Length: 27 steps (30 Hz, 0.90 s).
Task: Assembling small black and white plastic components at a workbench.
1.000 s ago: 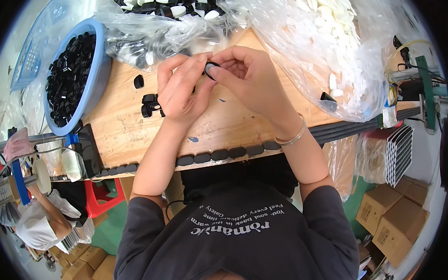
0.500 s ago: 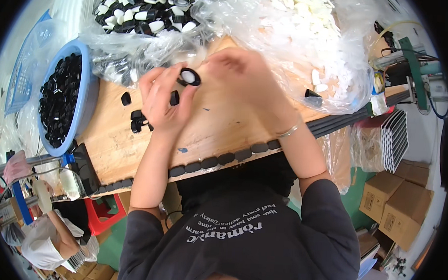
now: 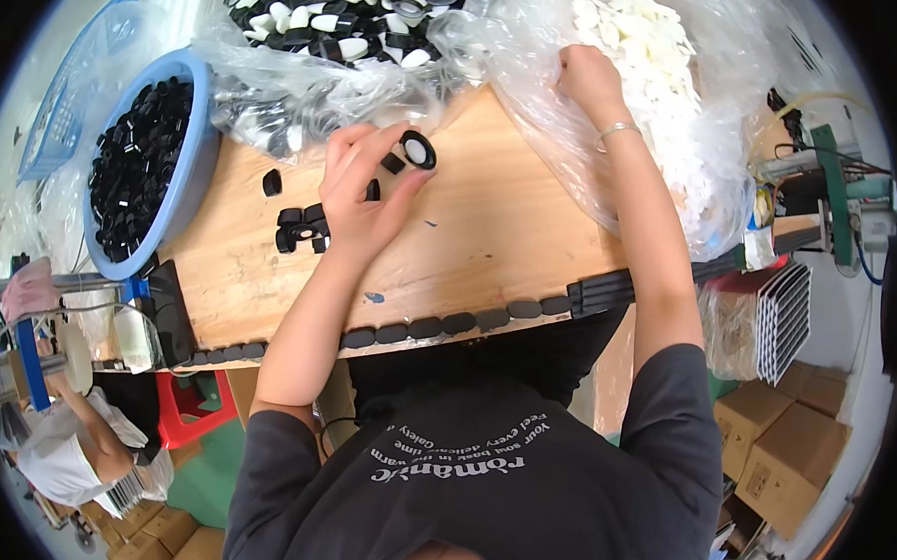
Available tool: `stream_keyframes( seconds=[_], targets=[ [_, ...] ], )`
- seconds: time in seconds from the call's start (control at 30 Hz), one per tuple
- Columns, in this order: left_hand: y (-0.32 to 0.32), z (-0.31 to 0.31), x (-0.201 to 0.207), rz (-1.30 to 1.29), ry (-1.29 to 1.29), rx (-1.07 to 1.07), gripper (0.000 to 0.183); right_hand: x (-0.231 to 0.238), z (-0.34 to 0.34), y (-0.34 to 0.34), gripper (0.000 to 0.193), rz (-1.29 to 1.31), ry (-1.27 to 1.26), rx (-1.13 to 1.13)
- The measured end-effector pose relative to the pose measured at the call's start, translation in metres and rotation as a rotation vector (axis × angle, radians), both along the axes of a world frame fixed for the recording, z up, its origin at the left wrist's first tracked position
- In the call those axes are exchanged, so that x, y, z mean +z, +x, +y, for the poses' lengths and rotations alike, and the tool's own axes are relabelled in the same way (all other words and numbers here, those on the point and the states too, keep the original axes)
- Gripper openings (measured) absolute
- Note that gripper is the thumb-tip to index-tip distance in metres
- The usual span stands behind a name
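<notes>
Between thumb and fingers, my left hand [image 3: 357, 196] holds a round black cap [image 3: 429, 159] with its white inner face showing. Another small black piece shows beside those fingers. Loose black caps [image 3: 296, 223] lie on the wooden table just left of this hand. Over at the far right, my right hand [image 3: 589, 78] is closed, its fingers curled down against the clear plastic bag [image 3: 546, 114] beside a heap of white oval pieces [image 3: 644, 48]. Whatever those fingertips pinch, if anything, is hidden.
A blue basin [image 3: 210, 159] full of black caps stands at the left. Behind my left hand, mixed black and white caps [image 3: 330, 20] fill another clear bag. Dark foam strips [image 3: 457, 323] line the table's front edge. Another person [image 3: 76, 444] sits at the lower left.
My right hand has swung right and away from me, from near the left hand to the white heap. My left hand still holds the black cap. The whole view has shifted slightly.
</notes>
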<state>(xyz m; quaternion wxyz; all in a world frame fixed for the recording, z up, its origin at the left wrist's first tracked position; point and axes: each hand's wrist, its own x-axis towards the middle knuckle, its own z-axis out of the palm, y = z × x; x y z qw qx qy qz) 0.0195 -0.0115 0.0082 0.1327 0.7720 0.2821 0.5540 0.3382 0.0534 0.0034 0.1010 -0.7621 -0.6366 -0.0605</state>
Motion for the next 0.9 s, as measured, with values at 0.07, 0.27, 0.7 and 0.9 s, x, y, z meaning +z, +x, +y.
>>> stream_keyframes(
  seconds=[0.07, 0.27, 0.7, 0.9],
  targets=[
    [0.003, 0.002, -0.001, -0.036, -0.044, -0.030, 0.045, 0.008, -0.011, -0.001, 0.012, -0.024, 0.035, -0.020],
    [-0.002, 0.000, 0.006, 0.024, -0.072, -0.026, 0.045, 0.052, -0.095, -0.092, 0.008, 1.198, 0.482, 0.252],
    [0.008, 0.000, -0.002, 0.151, 0.062, -0.102, 0.047, 0.027, -0.115, -0.158, 0.003, 1.465, 0.100, 0.269],
    [0.008, 0.001, 0.001, 0.148, 0.153, -0.072, 0.046, 0.021, -0.113, -0.159, 0.011, 1.628, -0.013, 0.242]
  ],
)
